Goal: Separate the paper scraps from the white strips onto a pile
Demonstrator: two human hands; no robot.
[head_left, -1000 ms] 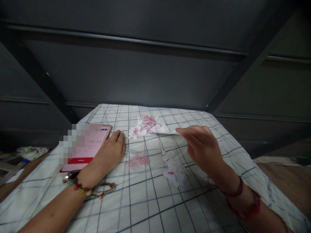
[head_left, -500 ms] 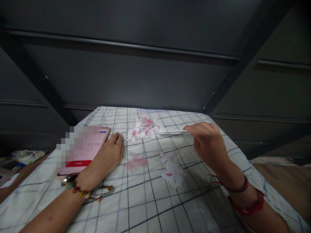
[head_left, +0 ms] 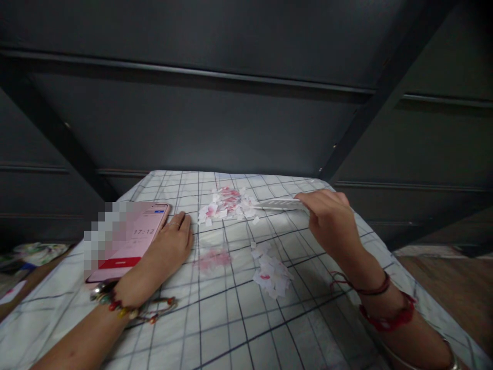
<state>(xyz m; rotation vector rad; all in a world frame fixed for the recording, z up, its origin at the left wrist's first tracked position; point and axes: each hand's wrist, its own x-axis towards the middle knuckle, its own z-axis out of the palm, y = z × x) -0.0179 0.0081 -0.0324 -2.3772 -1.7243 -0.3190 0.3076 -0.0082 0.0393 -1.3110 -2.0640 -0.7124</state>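
Note:
My right hand (head_left: 334, 222) is closed around the end of white tweezers (head_left: 279, 204). Their two arms reach left, with the tips at the right side of a pile of small torn paper scraps (head_left: 227, 203), white with pink and red patches. One scrap (head_left: 256, 220) lies just off the pile's right edge. Whether the tips hold a scrap is too small to tell. Flat on the cloth, my left hand (head_left: 174, 244) rests beside a pink phone (head_left: 131, 241), its fingers stretched out and holding nothing. Between my forearms sits a second pile of mostly white scraps (head_left: 272, 275).
A pinkish, see-through patch of small bits (head_left: 213, 261) lies left of the nearer pile. The table has a white cloth with dark grid lines (head_left: 215, 329). A dark panel (head_left: 215, 128) rises behind its far edge. Bracelets hang at both wrists.
The tweezers have turned and lifted slightly, so both arms now show apart. A scrap now shows off the pile's right edge. My left hand stays by the phone; the view has shifted a little.

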